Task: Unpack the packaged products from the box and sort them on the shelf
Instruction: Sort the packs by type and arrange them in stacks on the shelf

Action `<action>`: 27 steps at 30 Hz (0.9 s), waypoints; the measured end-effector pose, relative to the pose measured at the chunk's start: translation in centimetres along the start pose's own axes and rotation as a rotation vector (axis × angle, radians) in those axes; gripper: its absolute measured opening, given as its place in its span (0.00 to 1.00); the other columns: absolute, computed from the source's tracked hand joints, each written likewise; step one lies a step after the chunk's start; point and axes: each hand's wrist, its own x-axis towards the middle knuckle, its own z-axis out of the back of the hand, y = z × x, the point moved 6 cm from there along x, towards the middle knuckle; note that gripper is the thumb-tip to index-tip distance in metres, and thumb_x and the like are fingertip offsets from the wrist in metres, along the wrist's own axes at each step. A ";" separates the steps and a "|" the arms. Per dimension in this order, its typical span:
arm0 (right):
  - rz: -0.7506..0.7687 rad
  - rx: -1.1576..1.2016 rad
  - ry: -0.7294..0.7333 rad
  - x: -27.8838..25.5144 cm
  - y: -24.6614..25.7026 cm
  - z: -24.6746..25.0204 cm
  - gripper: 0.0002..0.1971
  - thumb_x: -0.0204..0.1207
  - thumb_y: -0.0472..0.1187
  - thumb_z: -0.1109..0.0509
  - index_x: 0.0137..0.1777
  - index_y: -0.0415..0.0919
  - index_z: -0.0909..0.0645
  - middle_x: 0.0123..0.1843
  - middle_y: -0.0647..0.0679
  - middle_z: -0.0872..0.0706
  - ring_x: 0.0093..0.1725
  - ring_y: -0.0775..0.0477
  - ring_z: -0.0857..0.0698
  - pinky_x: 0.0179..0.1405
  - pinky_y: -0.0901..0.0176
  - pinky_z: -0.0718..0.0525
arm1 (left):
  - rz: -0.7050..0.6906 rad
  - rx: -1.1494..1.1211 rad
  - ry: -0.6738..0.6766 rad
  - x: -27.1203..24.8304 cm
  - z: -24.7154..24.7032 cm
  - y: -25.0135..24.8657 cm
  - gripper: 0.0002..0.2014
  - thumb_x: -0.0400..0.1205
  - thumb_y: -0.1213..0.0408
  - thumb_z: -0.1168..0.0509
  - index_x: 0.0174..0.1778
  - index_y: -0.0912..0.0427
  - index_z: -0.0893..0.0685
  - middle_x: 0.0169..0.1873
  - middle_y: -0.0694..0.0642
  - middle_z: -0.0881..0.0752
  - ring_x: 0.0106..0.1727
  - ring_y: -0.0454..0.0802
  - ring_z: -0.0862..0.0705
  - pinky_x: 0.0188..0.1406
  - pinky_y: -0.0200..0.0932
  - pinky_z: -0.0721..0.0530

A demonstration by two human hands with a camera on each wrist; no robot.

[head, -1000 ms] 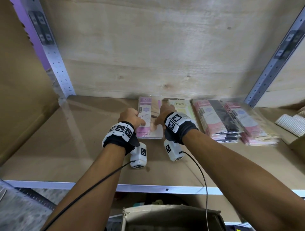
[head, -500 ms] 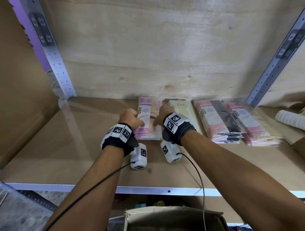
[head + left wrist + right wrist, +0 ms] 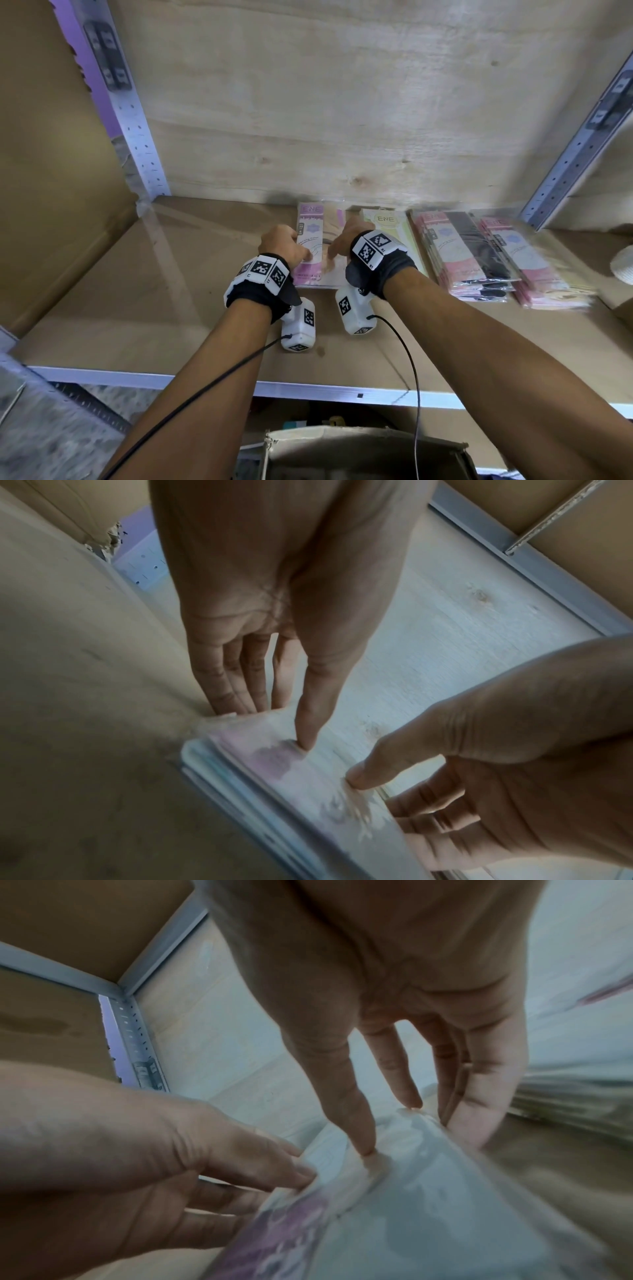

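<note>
Glossy clear-plastic packets (image 3: 320, 240), matt grained plywood shelf (image 3: 171, 274), perforated metal uprights (image 3: 140, 137)

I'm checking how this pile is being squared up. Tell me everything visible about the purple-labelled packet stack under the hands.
The purple-labelled packet stack is a pile of flat clear-plastic packets with a purple "ENE" card and beige contents. It lies flat near the back of the wooden shelf, beside a yellow-labelled packet. The left hand and right hand hold its sides, thumbs on top.

Head cam high; wrist cams close-up
</note>
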 end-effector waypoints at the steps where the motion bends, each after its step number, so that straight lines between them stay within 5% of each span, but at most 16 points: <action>1: -0.005 0.007 -0.003 0.0 0.0 0.0 0.22 0.60 0.42 0.15 0.34 0.42 0.31 0.31 0.47 0.23 0.27 0.52 0.25 0.19 0.65 0.32 | 0.005 -0.011 0.002 0.0 0.0 0.0 0.19 0.74 0.64 0.20 0.60 0.60 0.11 0.59 0.57 0.09 0.59 0.55 0.11 0.60 0.49 0.13; 7: -0.031 0.044 0.046 0.4 0.0 -0.1 0.17 0.55 0.44 0.14 0.32 0.42 0.21 0.22 0.49 0.16 0.20 0.53 0.19 0.15 0.71 0.27 | 0.028 -0.039 -0.009 0.0 0.5 0.4 0.19 0.73 0.64 0.19 0.60 0.61 0.11 0.59 0.57 0.09 0.59 0.55 0.11 0.60 0.48 0.14; 11: 0.022 0.014 0.067 0.5 1.1 -1.3 0.17 0.60 0.46 0.15 0.27 0.47 0.23 0.38 0.49 0.17 0.29 0.53 0.21 0.21 0.67 0.28 | 0.033 -0.042 -0.004 0.2 1.3 1.1 0.18 0.73 0.65 0.20 0.59 0.60 0.10 0.59 0.57 0.09 0.58 0.54 0.11 0.55 0.46 0.14; 15: 0.092 0.019 0.103 0.1 2.4 -2.4 0.19 0.65 0.42 0.17 0.16 0.49 0.18 0.57 0.43 0.15 0.51 0.44 0.15 0.47 0.59 0.20 | 0.054 -0.041 -0.027 0.5 2.7 2.4 0.17 0.74 0.66 0.21 0.58 0.61 0.09 0.58 0.57 0.09 0.58 0.55 0.11 0.57 0.47 0.13; 17: 0.105 0.089 0.111 -0.3 3.3 -2.7 0.09 0.65 0.42 0.17 0.31 0.48 0.16 0.61 0.42 0.16 0.55 0.41 0.15 0.53 0.55 0.17 | 0.069 -0.058 -0.044 0.7 3.5 3.2 0.16 0.73 0.67 0.21 0.58 0.62 0.09 0.58 0.58 0.09 0.59 0.56 0.11 0.60 0.50 0.13; 20: 0.056 0.229 0.128 -0.4 3.8 -3.4 0.27 0.66 0.40 0.18 0.65 0.39 0.22 0.65 0.40 0.17 0.63 0.37 0.16 0.63 0.45 0.15 | 0.090 -0.085 -0.064 1.0 4.4 4.2 0.16 0.73 0.68 0.21 0.56 0.62 0.08 0.57 0.59 0.08 0.58 0.58 0.11 0.60 0.49 0.13; 27: 0.012 0.231 0.135 -1.1 4.9 -4.0 0.36 0.70 0.38 0.21 0.76 0.36 0.34 0.71 0.35 0.21 0.68 0.32 0.20 0.68 0.38 0.19 | 0.106 -0.148 -0.071 0.8 4.9 5.0 0.16 0.74 0.70 0.21 0.57 0.61 0.09 0.56 0.60 0.09 0.57 0.58 0.10 0.62 0.55 0.12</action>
